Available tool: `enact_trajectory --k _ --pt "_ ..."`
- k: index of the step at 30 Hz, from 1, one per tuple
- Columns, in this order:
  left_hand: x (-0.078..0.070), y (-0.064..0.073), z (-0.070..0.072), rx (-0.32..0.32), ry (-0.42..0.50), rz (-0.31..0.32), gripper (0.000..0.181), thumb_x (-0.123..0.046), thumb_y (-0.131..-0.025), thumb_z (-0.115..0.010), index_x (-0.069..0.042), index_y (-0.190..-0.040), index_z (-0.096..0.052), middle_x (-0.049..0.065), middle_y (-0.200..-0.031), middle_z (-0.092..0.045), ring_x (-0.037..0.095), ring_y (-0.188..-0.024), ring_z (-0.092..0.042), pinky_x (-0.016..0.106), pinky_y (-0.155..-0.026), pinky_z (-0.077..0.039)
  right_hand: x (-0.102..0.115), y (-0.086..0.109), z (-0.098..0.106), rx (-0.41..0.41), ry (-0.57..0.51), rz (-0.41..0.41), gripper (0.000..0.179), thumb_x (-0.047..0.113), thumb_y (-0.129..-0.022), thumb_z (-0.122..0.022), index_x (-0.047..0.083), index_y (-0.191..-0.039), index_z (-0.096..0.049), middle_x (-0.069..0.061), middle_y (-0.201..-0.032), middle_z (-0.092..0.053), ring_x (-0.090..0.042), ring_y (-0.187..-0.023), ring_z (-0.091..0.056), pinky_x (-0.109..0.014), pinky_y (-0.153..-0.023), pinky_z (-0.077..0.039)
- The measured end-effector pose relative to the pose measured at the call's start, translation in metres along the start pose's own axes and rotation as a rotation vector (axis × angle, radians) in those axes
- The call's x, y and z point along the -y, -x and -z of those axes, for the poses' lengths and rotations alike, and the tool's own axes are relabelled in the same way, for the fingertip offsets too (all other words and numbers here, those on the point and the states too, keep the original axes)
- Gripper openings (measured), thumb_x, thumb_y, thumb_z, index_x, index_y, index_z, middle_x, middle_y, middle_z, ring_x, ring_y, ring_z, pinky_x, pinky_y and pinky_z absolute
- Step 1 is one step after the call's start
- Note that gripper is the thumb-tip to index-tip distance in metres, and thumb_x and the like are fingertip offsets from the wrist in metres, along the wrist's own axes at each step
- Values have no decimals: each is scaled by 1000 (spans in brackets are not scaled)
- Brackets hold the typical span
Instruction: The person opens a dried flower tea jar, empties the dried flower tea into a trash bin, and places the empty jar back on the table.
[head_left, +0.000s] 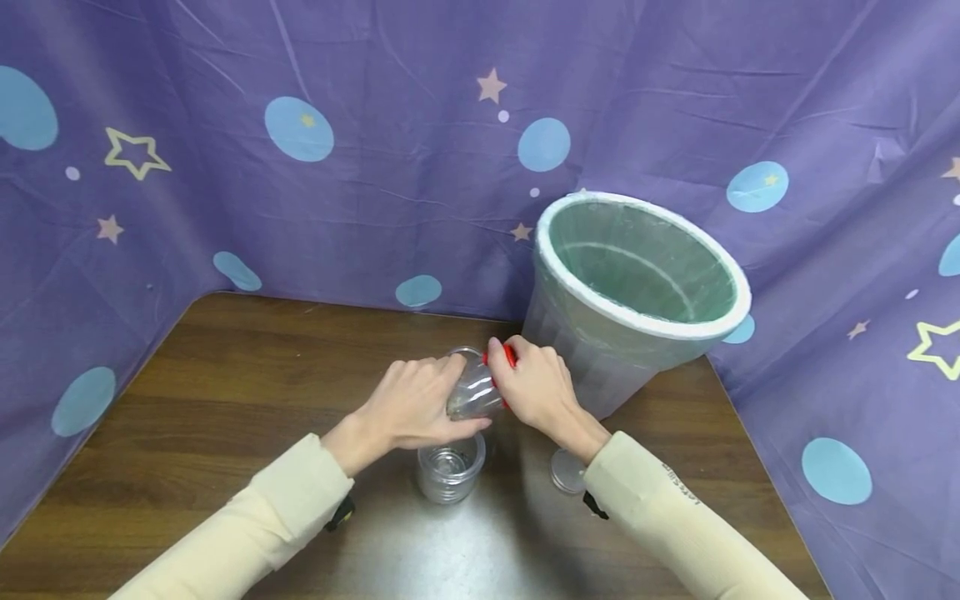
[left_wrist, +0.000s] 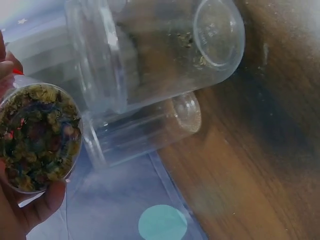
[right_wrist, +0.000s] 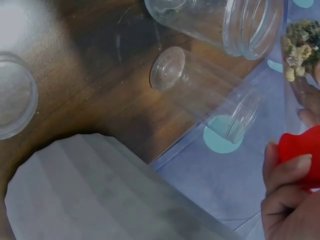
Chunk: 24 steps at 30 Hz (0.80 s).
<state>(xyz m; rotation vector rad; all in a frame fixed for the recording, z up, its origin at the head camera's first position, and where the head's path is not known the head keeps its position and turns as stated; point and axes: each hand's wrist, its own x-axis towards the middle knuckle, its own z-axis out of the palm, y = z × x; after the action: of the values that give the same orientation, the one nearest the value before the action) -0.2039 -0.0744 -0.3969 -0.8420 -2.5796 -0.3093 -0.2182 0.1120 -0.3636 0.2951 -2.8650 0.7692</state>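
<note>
My left hand (head_left: 415, 404) grips a clear plastic jar (head_left: 474, 395), which is tilted sideways above the table. Dried flowers (left_wrist: 40, 142) show through its round base in the left wrist view. On the jar's other end is a red lid (right_wrist: 300, 156), with the fingers of my right hand (head_left: 536, 385) curled round it. Below the hands stands a wide clear jar (head_left: 448, 479) without a lid, a few crumbs inside. A narrower clear jar (right_wrist: 207, 92), also uncovered, stands behind it, mostly hidden by my hands in the head view.
A round clear lid (head_left: 567, 472) lies on the wooden table (head_left: 247, 392) near my right sleeve. At the back right stands a tall pale bin (head_left: 585, 358) with a green liner. A purple patterned cloth (head_left: 420, 167) hangs round the table.
</note>
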Motion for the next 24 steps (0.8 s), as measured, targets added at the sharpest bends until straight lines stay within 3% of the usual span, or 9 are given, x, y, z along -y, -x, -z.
enact_trajectory --k 11,24 --pt "3 -4 6 24 61 -38 60 -65 -71 -69 -13 -95 -56 -4 -73 -62 17 -55 -59 30 -45 -45 -4 4 -3 -113 -18 101 41 37 -98 -41 10 -90 -71 -7 -73 -70 -30 -66 -67 -44 -57 -52" --pt "5 -10 13 85 109 -31 60 -67 -70 -68 -14 -96 -58 -7 -70 -61 13 -51 -54 28 -45 -42 -12 2 -6 -188 -40 240 37 28 -97 -40 8 -80 -66 -4 -60 -61 -24 -55 -60 -39 -50 -47"
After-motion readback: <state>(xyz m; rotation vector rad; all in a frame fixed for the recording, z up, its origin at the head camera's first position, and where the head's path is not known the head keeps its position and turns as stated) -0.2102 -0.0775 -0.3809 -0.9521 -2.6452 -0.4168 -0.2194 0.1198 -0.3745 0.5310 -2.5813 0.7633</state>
